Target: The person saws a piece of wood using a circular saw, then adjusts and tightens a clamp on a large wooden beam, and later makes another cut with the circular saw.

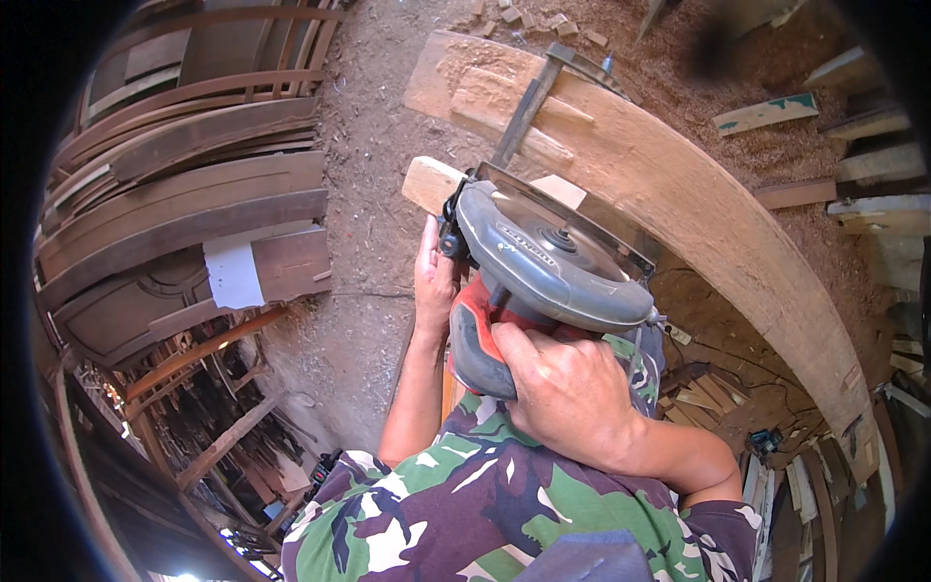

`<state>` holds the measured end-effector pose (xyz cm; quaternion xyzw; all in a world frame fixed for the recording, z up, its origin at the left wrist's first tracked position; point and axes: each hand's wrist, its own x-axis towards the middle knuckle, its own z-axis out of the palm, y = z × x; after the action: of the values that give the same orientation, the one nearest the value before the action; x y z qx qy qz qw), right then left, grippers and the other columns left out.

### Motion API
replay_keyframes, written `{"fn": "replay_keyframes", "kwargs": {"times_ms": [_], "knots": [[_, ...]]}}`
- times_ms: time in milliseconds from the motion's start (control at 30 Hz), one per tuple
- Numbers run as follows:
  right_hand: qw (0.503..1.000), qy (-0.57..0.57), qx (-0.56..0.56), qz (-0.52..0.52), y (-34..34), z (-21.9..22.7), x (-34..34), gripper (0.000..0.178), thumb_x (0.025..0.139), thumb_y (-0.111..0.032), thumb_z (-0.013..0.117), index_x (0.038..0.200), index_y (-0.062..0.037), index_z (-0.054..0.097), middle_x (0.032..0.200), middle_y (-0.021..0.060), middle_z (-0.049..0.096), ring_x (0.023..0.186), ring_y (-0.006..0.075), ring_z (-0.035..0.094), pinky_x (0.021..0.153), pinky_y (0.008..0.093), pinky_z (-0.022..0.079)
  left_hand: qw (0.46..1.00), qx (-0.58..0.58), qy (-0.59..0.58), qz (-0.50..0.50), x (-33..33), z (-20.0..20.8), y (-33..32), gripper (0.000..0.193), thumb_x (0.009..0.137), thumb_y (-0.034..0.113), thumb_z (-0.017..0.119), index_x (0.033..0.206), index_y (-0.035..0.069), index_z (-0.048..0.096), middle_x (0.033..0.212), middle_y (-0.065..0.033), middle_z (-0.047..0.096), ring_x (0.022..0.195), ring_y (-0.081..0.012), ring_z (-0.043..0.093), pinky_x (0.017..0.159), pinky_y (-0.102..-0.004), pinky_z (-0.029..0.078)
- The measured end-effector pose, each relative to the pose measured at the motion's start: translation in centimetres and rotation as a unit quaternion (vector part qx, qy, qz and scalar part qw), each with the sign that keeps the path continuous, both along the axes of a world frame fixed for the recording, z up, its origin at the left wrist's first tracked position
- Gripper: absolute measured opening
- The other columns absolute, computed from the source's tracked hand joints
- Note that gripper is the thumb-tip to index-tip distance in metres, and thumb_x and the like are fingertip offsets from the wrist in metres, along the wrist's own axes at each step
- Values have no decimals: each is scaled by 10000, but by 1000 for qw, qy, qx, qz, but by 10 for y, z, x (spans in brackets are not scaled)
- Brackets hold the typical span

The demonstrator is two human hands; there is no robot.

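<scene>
A circular saw (543,252) with a grey-black blade guard and a red and dark grey body is in the middle of the view. My right hand (572,383) is closed round its rear handle. On the saw's left side, my left hand (433,281) has its visible fingers stretched out, the tips close to a pale wooden block (433,184). The saw body hides part of that hand. The block sticks out past the saw's front left. A long curved plank (698,199) lies beyond the saw, with a metal bar clamp (524,116) across its far end.
Stacked dark wooden panels (194,194) fill the left side, with a rack of timber (223,427) below. Small offcuts (543,19) and shavings cover the far floor. Several boards (882,194) lie along the right edge. A cable (766,369) runs over scrap pieces (703,398).
</scene>
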<state>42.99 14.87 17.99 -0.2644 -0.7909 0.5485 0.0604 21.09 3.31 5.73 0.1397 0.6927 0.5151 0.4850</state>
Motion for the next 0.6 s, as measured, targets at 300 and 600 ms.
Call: {"fn": "replay_keyframes", "kwargs": {"times_ms": [300,600], "knots": [[1000,-4,4,-1,2,1,-14,295,713,-38,715,964,-38,560,746,161,682,676,387,701,595,485,566,999,48,5,12,-6,13,10,642,1102,303,555,1622,30,297,1395,-65,598,1137,-120,623,914,-274,533],[1000,-13,-5,15,5,3,-32,344,707,-31,720,1019,-30,574,770,175,691,706,396,703,610,496,561,998,55,-9,20,-25,1,12,601,1101,308,553,1590,29,345,1374,-61,606,1119,-106,619,882,-269,536]]}}
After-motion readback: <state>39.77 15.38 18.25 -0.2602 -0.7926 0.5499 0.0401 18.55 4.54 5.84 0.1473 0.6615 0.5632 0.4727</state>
